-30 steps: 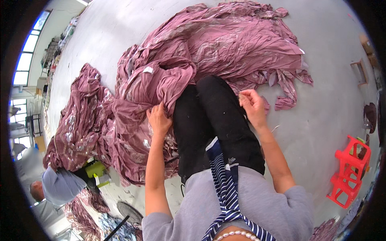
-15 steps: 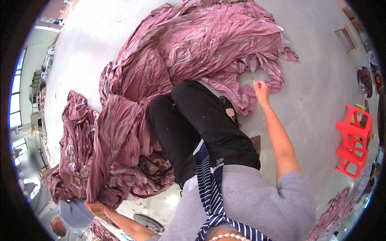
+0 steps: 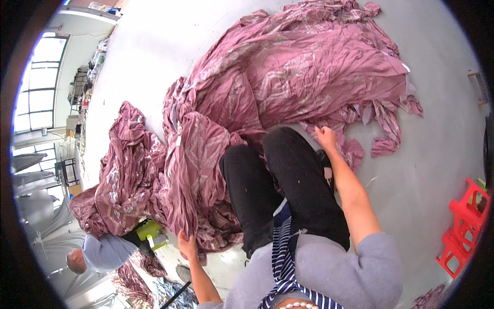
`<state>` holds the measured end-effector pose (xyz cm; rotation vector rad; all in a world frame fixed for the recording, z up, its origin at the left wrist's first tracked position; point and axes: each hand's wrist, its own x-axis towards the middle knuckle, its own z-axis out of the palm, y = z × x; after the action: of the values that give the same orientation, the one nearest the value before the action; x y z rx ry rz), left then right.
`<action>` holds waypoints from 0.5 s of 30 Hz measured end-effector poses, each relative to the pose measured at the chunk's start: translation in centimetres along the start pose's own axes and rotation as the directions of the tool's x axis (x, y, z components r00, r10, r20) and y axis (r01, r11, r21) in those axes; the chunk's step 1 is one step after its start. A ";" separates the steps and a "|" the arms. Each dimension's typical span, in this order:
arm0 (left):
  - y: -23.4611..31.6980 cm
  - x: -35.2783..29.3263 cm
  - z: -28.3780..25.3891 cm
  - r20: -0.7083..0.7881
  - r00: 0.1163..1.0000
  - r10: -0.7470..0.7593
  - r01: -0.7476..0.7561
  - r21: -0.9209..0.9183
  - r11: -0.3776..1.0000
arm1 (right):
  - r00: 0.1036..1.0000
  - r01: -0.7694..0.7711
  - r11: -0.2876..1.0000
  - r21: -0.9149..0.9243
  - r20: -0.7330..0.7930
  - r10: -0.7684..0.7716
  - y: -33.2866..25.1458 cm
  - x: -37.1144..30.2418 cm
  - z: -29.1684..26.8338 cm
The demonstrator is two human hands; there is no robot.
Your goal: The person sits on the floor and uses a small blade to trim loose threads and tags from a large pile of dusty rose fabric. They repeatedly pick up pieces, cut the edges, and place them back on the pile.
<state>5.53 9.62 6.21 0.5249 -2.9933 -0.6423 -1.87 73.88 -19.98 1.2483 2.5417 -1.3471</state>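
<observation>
A large heap of crumpled dusty-pink fabric (image 3: 319,67) with a pale shiny pattern spreads over the floor in front of my knees. A fold of it (image 3: 177,190) runs down at the left to my left hand (image 3: 188,246), whose fingers are closed on its lower edge. My right hand (image 3: 325,139) is closed beside my right knee, next to the near edge of the heap. Whatever its fingers may hold is too small to make out. A small white label (image 3: 178,140) shows on the fabric near the middle.
Red plastic stools (image 3: 463,232) stand at the right. At the lower left, a person in a light blue shirt (image 3: 105,253) bends near a yellow-green object (image 3: 149,232). More pink fabric (image 3: 131,283) lies behind my left arm. Windows (image 3: 43,82) and cartons (image 3: 72,123) line the left side.
The view has turned left, so the heap and stools sit farther right. My right hand has come in toward my knee. My left hand has moved nearer my body, still on the fabric.
</observation>
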 end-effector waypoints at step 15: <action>10.0 -1.5 7.9 0.064 0.998 -0.003 -0.002 0.073 0.997 | 0.943 0.298 0.777 -0.554 0.043 -0.331 -12.3 18.5 -4.8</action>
<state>2.94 21.84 3.10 0.5186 -3.0869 -0.5614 -20.88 85.24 -14.87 0.7773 2.9552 -0.4941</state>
